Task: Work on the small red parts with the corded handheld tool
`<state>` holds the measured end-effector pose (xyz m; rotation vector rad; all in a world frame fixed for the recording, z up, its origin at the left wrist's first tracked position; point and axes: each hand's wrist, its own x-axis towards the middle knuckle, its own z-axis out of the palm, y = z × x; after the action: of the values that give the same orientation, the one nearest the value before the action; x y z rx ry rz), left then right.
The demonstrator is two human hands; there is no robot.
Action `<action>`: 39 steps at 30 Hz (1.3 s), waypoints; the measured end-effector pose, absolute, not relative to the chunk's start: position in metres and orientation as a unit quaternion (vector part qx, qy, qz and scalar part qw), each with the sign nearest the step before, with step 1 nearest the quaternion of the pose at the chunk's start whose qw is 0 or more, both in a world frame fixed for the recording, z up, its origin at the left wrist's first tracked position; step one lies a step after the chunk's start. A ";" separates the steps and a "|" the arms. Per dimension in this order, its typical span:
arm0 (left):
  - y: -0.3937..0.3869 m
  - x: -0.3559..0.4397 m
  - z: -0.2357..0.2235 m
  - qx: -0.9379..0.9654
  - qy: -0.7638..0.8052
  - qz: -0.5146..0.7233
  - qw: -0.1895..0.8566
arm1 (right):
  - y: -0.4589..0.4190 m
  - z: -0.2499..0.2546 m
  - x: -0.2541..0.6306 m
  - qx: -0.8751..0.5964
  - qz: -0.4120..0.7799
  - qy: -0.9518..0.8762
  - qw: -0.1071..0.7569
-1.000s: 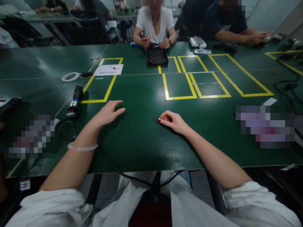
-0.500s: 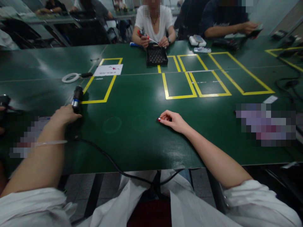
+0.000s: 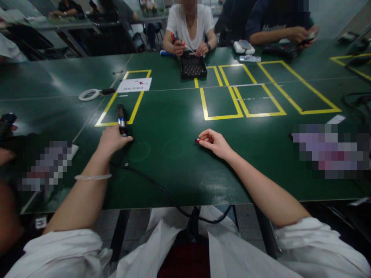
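Observation:
My left hand (image 3: 111,139) is closed around the rear of a black cylindrical tool (image 3: 121,116) with a silver and blue band. The tool's front end points away from me, over the near end of a yellow taped rectangle (image 3: 136,106). From beneath that hand a black cable (image 3: 150,181) runs across the table edge to my lap. To the right, my right hand (image 3: 216,143) rests low over the green table (image 3: 185,173), its fingers pinching a small red and white piece (image 3: 197,140); a bit of orange shows between the fingers, and its kind is unclear.
A printed sheet (image 3: 135,84) and a white ring-shaped coil (image 3: 89,95) lie at the left. Across the table, a person holds a red-and-black screwdriver (image 3: 177,39) near a black tray (image 3: 193,71). More yellow taped outlines (image 3: 223,117) mark the right side.
My left hand and the black cylindrical tool have moved right, onto the left taped rectangle. The right hand keeps its pinch almost in place. My view has shifted slightly.

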<state>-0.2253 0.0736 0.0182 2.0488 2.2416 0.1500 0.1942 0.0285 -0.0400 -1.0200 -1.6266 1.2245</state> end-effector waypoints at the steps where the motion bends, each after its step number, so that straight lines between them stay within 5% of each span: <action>1: 0.069 -0.205 0.019 0.668 0.743 0.028 0.029 | 0.029 -0.041 0.194 -0.403 0.491 -0.643 0.428; 15: 0.023 0.005 0.009 0.824 0.555 0.087 0.069 | 0.029 -0.034 0.207 -0.468 0.360 -0.687 0.423; 39: 0.010 0.016 -0.002 0.828 0.539 0.125 0.085 | 0.026 -0.031 0.209 -0.417 0.283 -0.784 0.361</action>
<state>0.0156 0.0097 -0.0019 2.4700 1.6087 0.3728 0.2090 0.0258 -0.0309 -1.0756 -2.0216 0.7304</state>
